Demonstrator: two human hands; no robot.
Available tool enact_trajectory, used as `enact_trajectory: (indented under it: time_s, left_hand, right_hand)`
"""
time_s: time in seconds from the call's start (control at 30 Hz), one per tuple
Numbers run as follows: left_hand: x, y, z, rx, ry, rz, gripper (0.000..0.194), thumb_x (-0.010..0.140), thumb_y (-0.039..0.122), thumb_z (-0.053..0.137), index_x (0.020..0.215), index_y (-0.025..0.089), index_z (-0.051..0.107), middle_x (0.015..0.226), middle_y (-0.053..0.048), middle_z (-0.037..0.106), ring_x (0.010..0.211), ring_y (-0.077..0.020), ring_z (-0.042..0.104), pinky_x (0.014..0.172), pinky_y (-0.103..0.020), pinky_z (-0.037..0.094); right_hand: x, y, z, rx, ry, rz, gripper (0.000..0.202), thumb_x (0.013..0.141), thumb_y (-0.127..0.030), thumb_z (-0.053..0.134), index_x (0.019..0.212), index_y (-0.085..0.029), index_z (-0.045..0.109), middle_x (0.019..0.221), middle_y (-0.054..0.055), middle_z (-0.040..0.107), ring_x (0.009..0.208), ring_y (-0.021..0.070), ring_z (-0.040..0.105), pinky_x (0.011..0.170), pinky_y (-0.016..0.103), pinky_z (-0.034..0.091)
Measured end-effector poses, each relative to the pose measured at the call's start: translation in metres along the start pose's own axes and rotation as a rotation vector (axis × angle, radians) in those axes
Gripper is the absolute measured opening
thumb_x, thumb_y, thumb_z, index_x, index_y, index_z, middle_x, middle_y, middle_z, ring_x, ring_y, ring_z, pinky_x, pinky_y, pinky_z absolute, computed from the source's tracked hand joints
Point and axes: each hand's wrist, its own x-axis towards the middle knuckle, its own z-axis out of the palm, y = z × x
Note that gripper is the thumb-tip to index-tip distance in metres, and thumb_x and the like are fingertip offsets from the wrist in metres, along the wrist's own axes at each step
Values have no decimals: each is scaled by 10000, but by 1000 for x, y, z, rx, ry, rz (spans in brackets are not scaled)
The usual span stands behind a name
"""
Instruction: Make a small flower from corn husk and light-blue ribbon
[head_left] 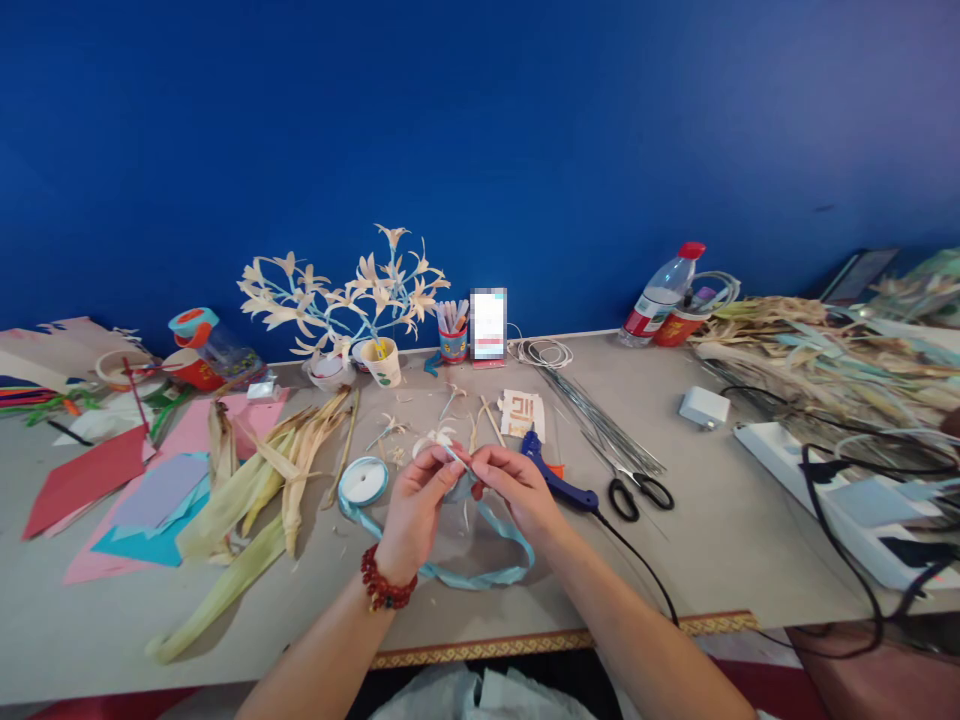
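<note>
1. Below my wrists, the grey tabletop (720, 570) reaches its front edge, where a patterned trim (480, 648) runs. More of its surface shows between that edge and the scissors (637, 492), on my right.
2. Just beyond my right hand (517, 490) lies the blue glue gun (559, 482) — its black cord (645, 565) curves down past my forearm to the front edge. Past the scissors, a white power strip (810, 505) and tangled cables fill the right side.
3. Corn husks (281, 480) and coloured paper (157, 490) spread across the left. Thin wires (596, 415) slant from the back edge towards the scissors; husk flowers (375, 290) stand in cups at the back, left of the lit phone (489, 325).
4. The light-blue ribbon (480, 579) runs from its spool (365, 482), beside my left hand (418, 495), and loops below my hands, up to my fingers. It looks flat, glossy and slightly twisted.
5. My grip is closed at both hands: the left pinches a thin stem (454, 455) by a pale flower (435, 440), the right pinches the ribbon against it — finer contact is too small to tell.
</note>
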Motion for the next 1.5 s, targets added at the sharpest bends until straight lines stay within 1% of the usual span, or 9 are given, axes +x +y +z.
enact_trajectory:
  time_s: [0.3, 0.6, 0.77, 1.0, 1.2, 1.27, 1.33, 1.43, 1.5]
  left_hand:
    - [0, -1, -3, -23, -18, 11, 94, 716, 233, 758, 741, 167, 696, 911, -24, 660, 881, -129, 576, 807, -237, 451]
    - [-2, -2, 2, -53, -5, 24, 97, 706, 210, 763, 763, 163, 701, 891, -17, 669, 855, -126, 595, 804, -241, 458]
    - [-1, -6, 1, -76, 17, 5, 109, 684, 201, 780, 742, 166, 694, 886, -6, 680, 842, -115, 602, 784, -224, 464]
    - [3, -8, -1, -53, 25, -3, 118, 651, 192, 791, 728, 177, 703, 869, -10, 695, 842, -125, 621, 797, -234, 473]
    - [5, -11, -3, -72, 20, -36, 115, 662, 202, 787, 732, 175, 700, 833, 4, 696, 788, -108, 621, 759, -215, 471]
    - [7, -11, -4, -122, 31, -58, 119, 663, 192, 787, 732, 170, 693, 841, 5, 696, 770, -99, 619, 744, -210, 469]
    - [8, -12, -5, -198, 40, -71, 119, 663, 174, 783, 728, 169, 684, 845, 2, 700, 781, -98, 622, 746, -207, 469]
    - [10, -12, -6, -281, 54, -83, 129, 663, 161, 780, 733, 181, 673, 819, 2, 706, 772, -99, 629, 738, -207, 474]
    - [11, -13, -6, -303, 55, -94, 133, 668, 164, 777, 742, 185, 669, 803, 1, 706, 758, -105, 634, 729, -217, 482]
  right_hand:
    - [0, -2, 1, -41, -14, -43, 231, 813, -363, 676, 696, -166, 642, 590, -8, 562, 570, 125, 486, 586, 244, 367]
    - [0, 3, 1, -55, 29, -167, 148, 763, -306, 740, 785, -182, 661, 745, 8, 606, 662, 131, 528, 622, 245, 417]
    - [3, 6, -1, -10, 25, -103, 202, 722, -325, 774, 700, -170, 647, 637, -13, 582, 588, 114, 505, 581, 229, 396]
    - [5, 7, -6, 113, 13, 95, 219, 673, -329, 789, 650, -168, 643, 613, -24, 565, 539, 100, 505, 553, 217, 420]
    - [6, 9, -7, 84, -4, 113, 198, 757, -331, 684, 668, -164, 624, 600, -17, 536, 539, 111, 498, 566, 237, 433]
    - [4, 7, -6, 11, 2, 40, 137, 772, -288, 654, 710, -168, 631, 628, -13, 545, 590, 125, 513, 600, 243, 437]
    - [2, 6, -5, -180, 5, -142, 73, 760, -206, 633, 827, -178, 636, 746, 8, 585, 674, 144, 537, 656, 261, 452]
    - [0, 6, -4, -559, 12, -493, 294, 744, -110, 595, 1020, -208, 573, 997, 54, 579, 754, 160, 554, 719, 307, 480]
    - [1, 7, -4, -737, 26, -629, 341, 759, -78, 580, 1064, -225, 537, 1058, 69, 563, 758, 162, 564, 735, 328, 492]
